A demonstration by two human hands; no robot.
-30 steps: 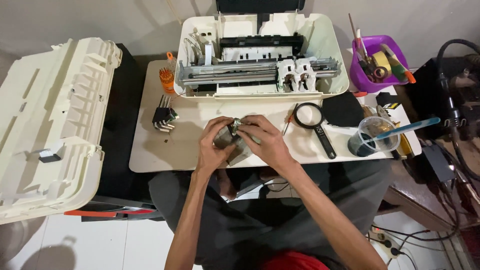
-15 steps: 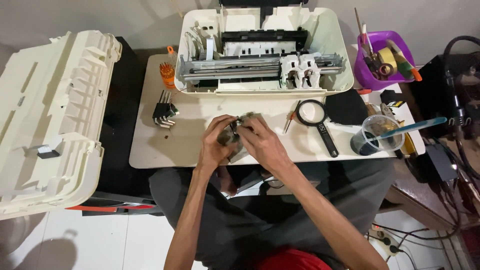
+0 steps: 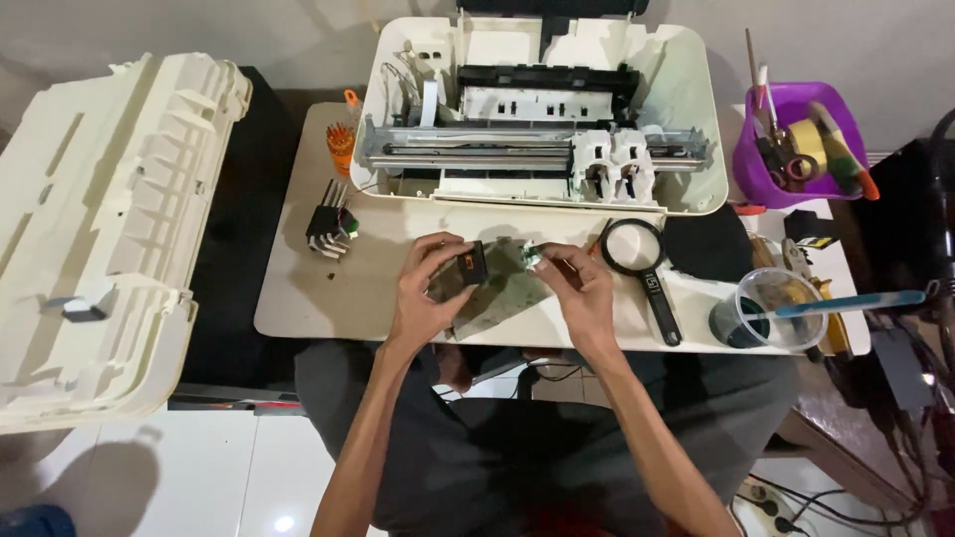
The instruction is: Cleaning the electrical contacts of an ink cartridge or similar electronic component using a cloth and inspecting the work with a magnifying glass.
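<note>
Far left, off the table [image 3: 298, 308] and on a dark stand beside it, lies the big cream printer cover [image 3: 99, 229], turned over with its ribbed inside up, likely put there to be out of the way. Near the table's left edge sits a bunch of hex keys [image 3: 326, 231], fanned out, and at the back left corner an orange holder of screwdriver bits [image 3: 340, 146], both within easy reach of the left hand [image 3: 428, 293].

That hand is closed around a small dark cartridge [image 3: 470, 264], thumb and fingers pinching its sides so its face tilts up toward the camera. The cartridge is held just over a grey stained cloth [image 3: 502, 293] spread at the table's front edge, probably to catch ink. The right hand [image 3: 582, 293] is also closed, its fingertips gripping a small pale part [image 3: 532, 257] just beside the cartridge; what the part is cannot be told.

Behind both hands, along the back edge, the opened printer [image 3: 542, 119] fills the table, its rail and carriage bare, leaving only the front strip for work. Right of the hands lie a magnifying glass [image 3: 637, 261], close by the right wrist, then a clear cup [image 3: 771, 308] of dark liquid with a blue stick across it at the right front corner. Behind it a purple tub [image 3: 801, 149] holds brushes, tape and scissors
</note>
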